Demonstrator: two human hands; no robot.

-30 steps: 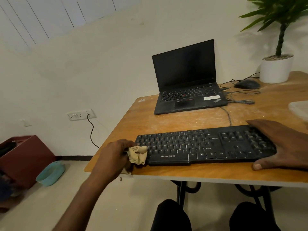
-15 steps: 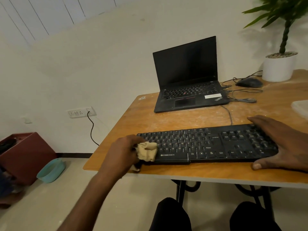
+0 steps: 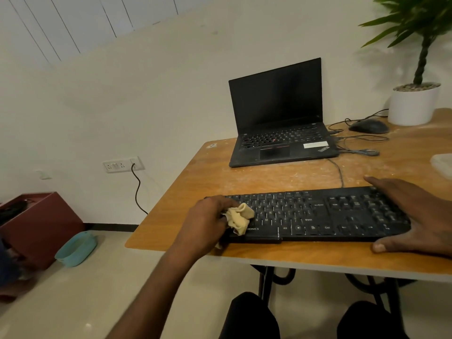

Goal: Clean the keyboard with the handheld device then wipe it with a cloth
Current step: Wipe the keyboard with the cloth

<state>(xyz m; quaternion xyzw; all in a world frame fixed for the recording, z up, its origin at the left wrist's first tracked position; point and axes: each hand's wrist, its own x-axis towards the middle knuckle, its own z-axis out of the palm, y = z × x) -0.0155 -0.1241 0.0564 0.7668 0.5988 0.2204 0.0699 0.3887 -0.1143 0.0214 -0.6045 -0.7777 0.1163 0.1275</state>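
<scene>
A black keyboard lies along the front edge of the wooden table. My left hand grips a crumpled beige cloth and presses it onto the keyboard's left keys. My right hand lies flat with straight fingers over the keyboard's right end, thumb on the table in front of it. No handheld device shows in this view.
An open black laptop stands behind the keyboard. A black mouse, loose cables and a potted plant in a white pot sit at the back right. A pale object lies at the right edge. On the floor are a maroon box and a teal bowl.
My left hand has slid the cloth rightward from the keyboard's left end onto its left keys. My right hand has stayed on the right end.
</scene>
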